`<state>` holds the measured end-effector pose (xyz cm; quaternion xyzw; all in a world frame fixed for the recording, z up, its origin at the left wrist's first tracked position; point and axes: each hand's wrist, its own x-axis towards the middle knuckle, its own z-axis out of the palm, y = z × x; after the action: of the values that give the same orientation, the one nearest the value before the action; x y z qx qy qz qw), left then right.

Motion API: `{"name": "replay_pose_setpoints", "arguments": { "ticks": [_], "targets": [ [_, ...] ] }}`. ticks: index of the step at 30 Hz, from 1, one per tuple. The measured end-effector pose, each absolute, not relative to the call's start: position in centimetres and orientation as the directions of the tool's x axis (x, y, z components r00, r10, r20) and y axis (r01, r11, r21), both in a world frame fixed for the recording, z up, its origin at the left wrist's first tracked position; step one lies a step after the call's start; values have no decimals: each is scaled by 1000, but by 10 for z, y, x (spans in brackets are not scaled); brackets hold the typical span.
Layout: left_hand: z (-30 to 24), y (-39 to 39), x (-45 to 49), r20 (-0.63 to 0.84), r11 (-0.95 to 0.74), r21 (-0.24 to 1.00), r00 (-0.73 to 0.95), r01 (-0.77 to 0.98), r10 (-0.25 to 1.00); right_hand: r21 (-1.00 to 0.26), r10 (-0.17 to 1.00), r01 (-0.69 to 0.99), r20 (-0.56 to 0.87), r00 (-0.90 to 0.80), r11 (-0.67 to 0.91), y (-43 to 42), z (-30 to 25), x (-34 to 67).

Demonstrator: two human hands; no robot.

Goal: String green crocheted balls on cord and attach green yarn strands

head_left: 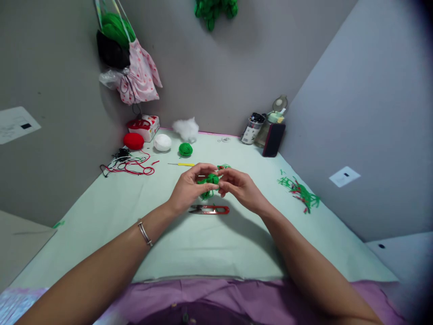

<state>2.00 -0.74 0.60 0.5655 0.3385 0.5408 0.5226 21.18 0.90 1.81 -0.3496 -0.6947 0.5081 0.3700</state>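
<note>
While the left hand [187, 187] and the right hand [241, 187] lean toward each other with curved fingers, a green yarn piece [212, 179] is held between them, above the tabletop [209, 257]. The left grip pinches this piece between thumb and fingers. The right thumb and finger are at its right edge, but I cannot tell if they pinch it. Red scissors [219, 210] lie nearer to the person. A bracelet [145, 232] circles the left wrist.

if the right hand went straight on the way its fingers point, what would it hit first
The right hand would most likely meet the green yarn piece first, with the left hand beyond; whether it already touches the piece is unclear.
</note>
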Motion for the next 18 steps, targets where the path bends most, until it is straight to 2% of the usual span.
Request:
{"name": "replay_pose_setpoints", "arguments": {
  "ticks": [5,10,16,18],
  "targets": [
    [0,-4,22,229,-193,964,207,-182,951,-997,839,61,3,-544,43,-1,26,206],
    [-5,-1,20,211,-170,966,216,-195,953,-1000,851,15,6,-525,17,0,27,208],
    [-4,3,17,199,-154,967,221,-205,955,-974,846,-91,-131,-518,-207,6,31,214],
    [-4,3,18,190,-148,969,216,-198,958,-970,837,-86,-149,-527,-226,7,31,215]
  ]
}}
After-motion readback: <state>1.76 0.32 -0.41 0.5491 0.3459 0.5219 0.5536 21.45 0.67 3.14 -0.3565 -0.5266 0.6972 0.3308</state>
